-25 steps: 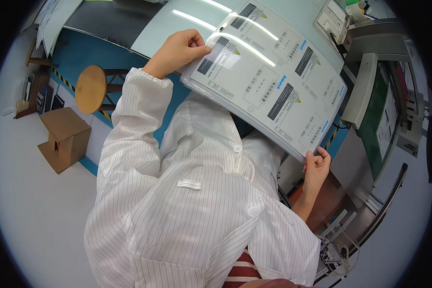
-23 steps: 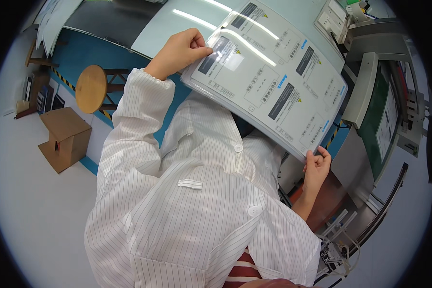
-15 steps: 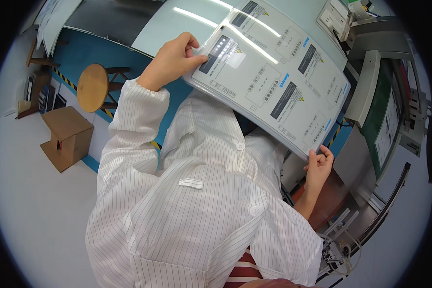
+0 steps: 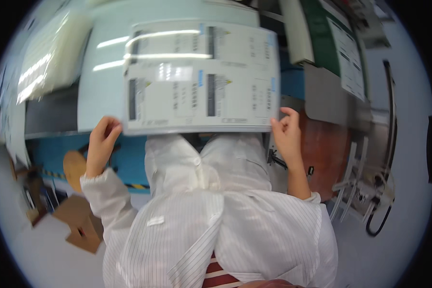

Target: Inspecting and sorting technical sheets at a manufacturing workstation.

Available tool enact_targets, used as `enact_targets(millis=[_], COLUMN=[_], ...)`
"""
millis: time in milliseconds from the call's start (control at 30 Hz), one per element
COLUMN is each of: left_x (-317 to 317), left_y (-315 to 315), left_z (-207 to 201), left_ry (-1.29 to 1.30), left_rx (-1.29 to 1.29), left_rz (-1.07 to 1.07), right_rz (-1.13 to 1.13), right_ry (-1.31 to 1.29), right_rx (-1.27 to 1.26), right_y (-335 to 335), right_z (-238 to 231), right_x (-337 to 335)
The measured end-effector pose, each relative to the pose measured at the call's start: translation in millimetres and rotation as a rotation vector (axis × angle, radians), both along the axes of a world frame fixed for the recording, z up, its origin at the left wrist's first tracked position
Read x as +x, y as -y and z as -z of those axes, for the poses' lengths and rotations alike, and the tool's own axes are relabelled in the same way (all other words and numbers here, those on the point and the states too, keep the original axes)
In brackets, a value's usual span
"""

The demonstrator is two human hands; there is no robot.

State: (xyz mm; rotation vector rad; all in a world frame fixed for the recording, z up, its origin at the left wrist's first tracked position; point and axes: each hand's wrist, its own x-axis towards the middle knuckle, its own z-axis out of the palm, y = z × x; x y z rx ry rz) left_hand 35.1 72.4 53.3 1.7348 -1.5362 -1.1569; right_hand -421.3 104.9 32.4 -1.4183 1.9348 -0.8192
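A stack of clear-edged white sheets (image 4: 165,108), printed with dark blocks, line boxes and blue marks, lies on the pale table in front of my lap. At its near left corner is my left hand (image 4: 102,144), thumb and fingers pinched together against the edge. My right hand (image 4: 288,137) is closed at the near right corner, with the thumb on the edge and the forefinger curled above it. Motion blurs the print, and ceiling lights glare across the top sheet. How far the fingers reach under the stack is hidden.
A pale glossy stack in clear film (image 4: 57,53) stands at far left. On the right is a machine with a green bed (image 4: 321,36) holding a printed sheet (image 4: 346,60). A round wooden stool (image 4: 75,169) and a cardboard box (image 4: 81,223) are at lower left.
My view has turned and the stack now appears squarer to me, further left. Both hands stay at its near corners; my left hand appears lower and further left.
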Motion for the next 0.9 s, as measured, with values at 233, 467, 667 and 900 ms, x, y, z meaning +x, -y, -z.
enact_targets(millis=[233,467,667,900], left_x=[-8,-26,-31,-40], left_y=[34,69,75,73], left_z=[15,37,43,44], left_ry=[0.0,0.114,0.12,0.102], left_rx=[-0.087,-0.269,-0.265,-0.277], left_rz=[-0.081,-0.157,-0.167,-0.21], right_rz=[0.322,0.801,0.933,1.196], right_ry=[0.208,0.817,1.246,1.403], right_rx=[-0.282,-0.455,-0.474,-0.38], right_y=[25,34,55,61], right_z=[2,-15,-8,-4], right_x=[-92,-207,-268,-302])
